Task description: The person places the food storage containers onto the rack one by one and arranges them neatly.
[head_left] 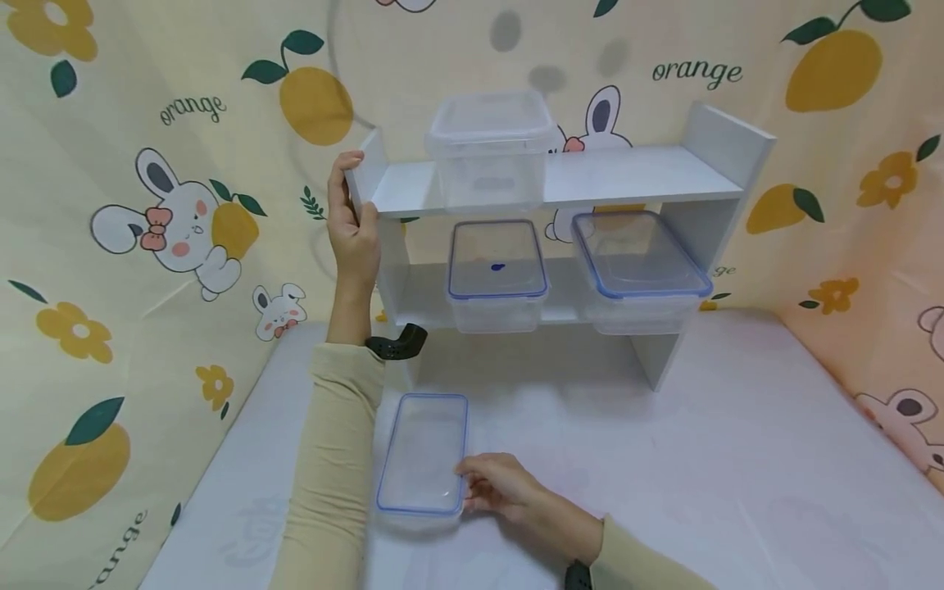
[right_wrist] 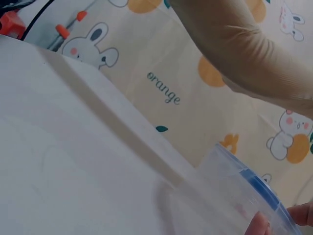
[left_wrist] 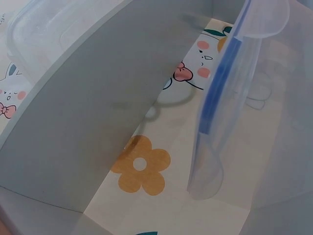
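Observation:
My left hand [head_left: 356, 233] grips the upper left side panel of a white two-tier shelf [head_left: 634, 176], fingers around its edge. My right hand [head_left: 505, 489] pinches the right rim of a clear food container [head_left: 424, 451] with a blue-edged lid, low in front of the shelf's left side. In the right wrist view, fingertips [right_wrist: 259, 224] hold that container [right_wrist: 230, 181] by its blue-striped edge. A clear container with a frosted lid [head_left: 490, 147] stands on the top board. On the lower board sit two blue-rimmed containers, one in the middle [head_left: 496, 274] and one at right [head_left: 642, 262].
The shelf stands on a white-covered table [head_left: 737, 459]. Behind it hangs a cloth [head_left: 472, 49] printed with oranges and rabbits, which also lines both sides. Cables and red-orange parts [right_wrist: 62, 31] show at the corner of the right wrist view.

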A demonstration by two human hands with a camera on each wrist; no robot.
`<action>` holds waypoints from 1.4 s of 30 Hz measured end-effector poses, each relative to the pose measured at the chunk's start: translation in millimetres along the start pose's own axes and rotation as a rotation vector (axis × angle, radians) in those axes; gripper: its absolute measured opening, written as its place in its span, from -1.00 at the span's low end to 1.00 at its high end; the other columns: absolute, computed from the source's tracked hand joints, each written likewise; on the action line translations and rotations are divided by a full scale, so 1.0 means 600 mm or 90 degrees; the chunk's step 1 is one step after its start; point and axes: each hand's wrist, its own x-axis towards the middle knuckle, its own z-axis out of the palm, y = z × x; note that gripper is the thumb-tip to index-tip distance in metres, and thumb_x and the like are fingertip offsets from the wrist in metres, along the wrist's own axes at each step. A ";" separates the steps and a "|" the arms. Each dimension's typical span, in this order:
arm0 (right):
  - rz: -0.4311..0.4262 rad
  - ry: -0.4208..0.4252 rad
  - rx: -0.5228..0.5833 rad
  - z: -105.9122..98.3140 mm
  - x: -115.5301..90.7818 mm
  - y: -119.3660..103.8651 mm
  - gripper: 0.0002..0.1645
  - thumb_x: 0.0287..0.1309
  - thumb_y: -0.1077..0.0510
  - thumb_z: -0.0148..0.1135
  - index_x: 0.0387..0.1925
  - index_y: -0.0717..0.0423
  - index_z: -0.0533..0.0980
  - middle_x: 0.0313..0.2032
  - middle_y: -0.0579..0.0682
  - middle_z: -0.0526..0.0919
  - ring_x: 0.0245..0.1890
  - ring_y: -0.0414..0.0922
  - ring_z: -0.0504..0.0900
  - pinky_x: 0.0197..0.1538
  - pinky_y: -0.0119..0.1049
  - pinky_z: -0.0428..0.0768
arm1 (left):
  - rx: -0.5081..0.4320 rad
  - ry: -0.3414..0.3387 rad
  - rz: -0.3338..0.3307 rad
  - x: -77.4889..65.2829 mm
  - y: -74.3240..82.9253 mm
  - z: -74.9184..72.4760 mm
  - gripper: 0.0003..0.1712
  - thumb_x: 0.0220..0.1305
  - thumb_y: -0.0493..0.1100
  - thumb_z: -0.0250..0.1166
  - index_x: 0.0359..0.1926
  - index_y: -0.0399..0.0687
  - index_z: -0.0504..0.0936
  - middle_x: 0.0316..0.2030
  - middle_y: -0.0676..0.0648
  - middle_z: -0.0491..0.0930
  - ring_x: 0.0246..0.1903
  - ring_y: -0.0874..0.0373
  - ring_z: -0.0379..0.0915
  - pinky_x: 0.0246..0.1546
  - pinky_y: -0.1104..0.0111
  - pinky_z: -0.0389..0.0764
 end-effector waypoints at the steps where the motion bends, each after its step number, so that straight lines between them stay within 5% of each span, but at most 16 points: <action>1: 0.001 -0.005 -0.001 -0.006 -0.003 0.000 -0.91 0.00 0.18 0.25 -0.44 0.09 0.48 -0.62 -0.16 0.49 -0.63 -0.30 0.52 -0.47 -0.50 0.60 | 0.001 -0.001 -0.001 0.000 0.001 0.001 -0.48 0.12 -0.55 -0.20 0.14 -0.34 0.29 0.25 -0.20 0.29 0.30 0.25 0.18 0.40 0.35 0.19; 21: -0.004 -0.037 -0.003 -0.086 -0.051 -0.005 -0.94 0.05 0.15 0.20 -0.44 0.04 0.50 -0.58 -0.16 0.49 -0.52 -0.30 0.48 -0.35 -0.48 0.60 | -0.019 0.008 0.007 0.006 -0.011 -0.006 -0.48 0.06 -0.57 -0.19 0.07 -0.28 0.34 0.19 -0.05 0.37 0.27 0.24 0.23 0.39 0.30 0.22; 32: -0.009 -0.056 -0.017 -0.093 -0.065 -0.013 -0.95 0.06 0.16 0.18 -0.44 0.06 0.49 -0.57 -0.16 0.51 -0.54 -0.32 0.51 -0.38 -0.50 0.59 | -0.039 0.004 0.008 0.006 0.002 -0.007 -0.49 0.05 -0.56 -0.19 0.04 -0.26 0.35 0.15 -0.03 0.38 0.28 0.21 0.22 0.36 0.44 0.21; 42: -0.013 -0.094 -0.032 -0.095 -0.078 -0.016 -0.96 0.08 0.19 0.13 -0.45 0.06 0.47 -0.53 -0.16 0.57 -0.54 -0.33 0.52 -0.34 -0.50 0.60 | -0.055 -0.010 0.015 0.014 -0.017 -0.011 -0.47 0.06 -0.58 -0.20 0.07 -0.29 0.34 0.20 -0.16 0.36 0.26 0.20 0.23 0.31 0.44 0.23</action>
